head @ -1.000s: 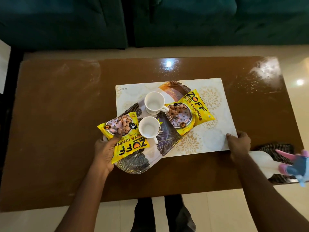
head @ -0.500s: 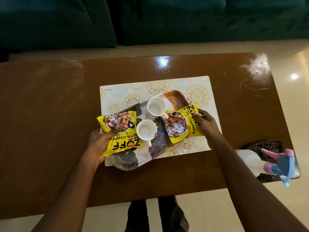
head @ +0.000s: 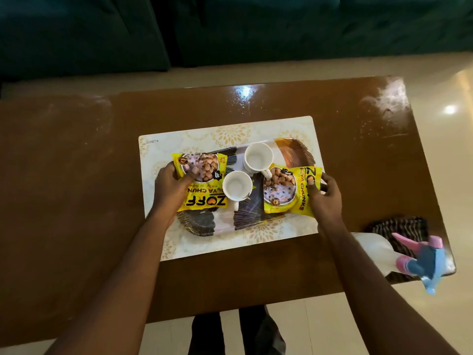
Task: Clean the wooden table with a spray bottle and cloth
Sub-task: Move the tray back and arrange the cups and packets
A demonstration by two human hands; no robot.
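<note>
Wooden table [head: 76, 201] stood before a dark green sofa [head: 256, 26], bearing a placemat [head: 204, 134] and a patterned tray [head: 225, 221] with two white cups [head: 257, 158] and two yellow packets [head: 289, 193]. The left hand [head: 171, 185] gripped the tray's 9 o'clock edge, thumb on one packet. The right hand [head: 327, 198] clasped the 3 o'clock edge, thumb on the other packet. The spray bottle [head: 378, 252] lay at 4 o'clock from the right hand, untouched, its head over the striped cloth [head: 404, 226] by the table's corner.
</note>
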